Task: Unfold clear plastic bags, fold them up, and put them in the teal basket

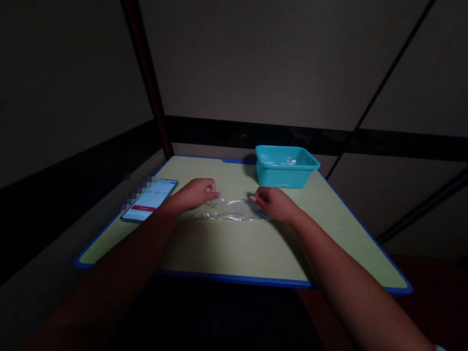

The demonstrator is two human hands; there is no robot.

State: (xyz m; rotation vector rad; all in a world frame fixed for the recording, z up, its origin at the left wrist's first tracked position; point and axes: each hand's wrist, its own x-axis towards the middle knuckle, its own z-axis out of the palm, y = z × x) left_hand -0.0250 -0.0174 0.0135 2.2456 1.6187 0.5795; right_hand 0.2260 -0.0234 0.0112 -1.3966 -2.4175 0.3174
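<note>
A clear plastic bag (234, 210) stretches between my two hands, low over the middle of the table. My left hand (198, 192) is closed, thumb against curled fingers, pinching the bag's left upper edge. On the other side my right hand (273, 202) pinches the right upper edge in the same way. The bag is thin and crumpled, and its lower part reaches toward me. Whether anything is inside it I cannot make out.
A turquoise plastic basket (287, 176) stands at the table's back right, with clear plastic inside. At the left edge lies a phone (149, 199) with its screen lit. The pale table (229, 254) has a blue rim, and wall panels rise behind it.
</note>
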